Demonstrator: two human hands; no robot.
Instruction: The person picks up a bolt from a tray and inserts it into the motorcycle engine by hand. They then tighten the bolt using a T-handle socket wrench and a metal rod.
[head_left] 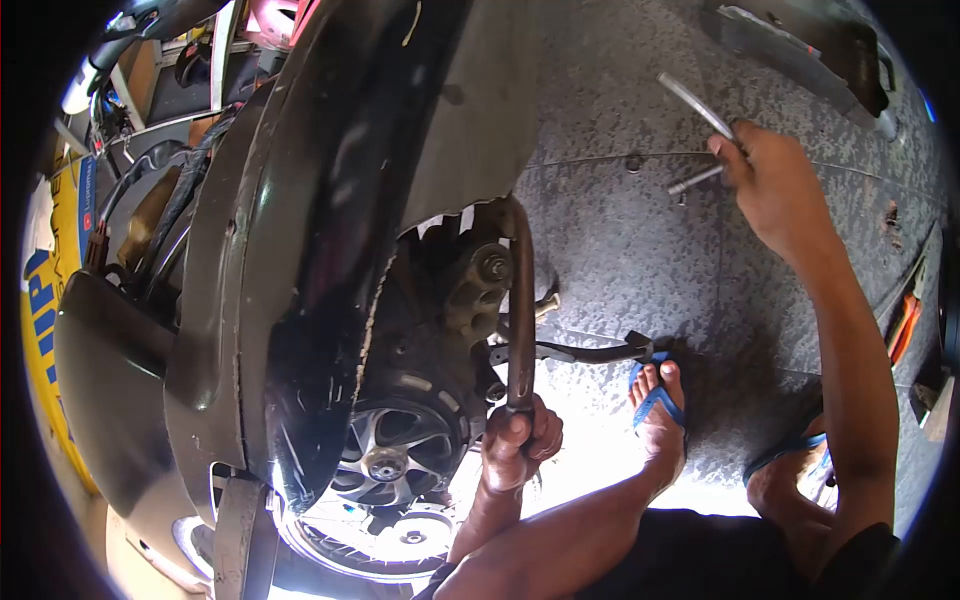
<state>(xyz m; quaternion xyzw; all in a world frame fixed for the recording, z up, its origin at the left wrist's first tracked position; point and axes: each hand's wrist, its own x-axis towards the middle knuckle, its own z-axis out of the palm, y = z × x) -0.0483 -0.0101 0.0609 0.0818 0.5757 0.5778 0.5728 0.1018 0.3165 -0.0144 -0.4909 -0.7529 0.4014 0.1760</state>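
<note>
Currently, metal tool (697,105) in right hand (778,185), out over the floor (600,250), fingers curled round it.
Likely rigid, moderately heavy, slick if oily; best held mid-length. Left hand (517,440) clenches the curved bar (521,310) near its lower end.

Motorbike (205,300): left half of the frame
Pipe (522,310): centre, at the motorbike's right side
Left hand (515,440): lower centre, around the pipe's lower end
Tool (690,98): upper right, in the right hand (778,185)
Stand (580,353): right of the pipe
</note>
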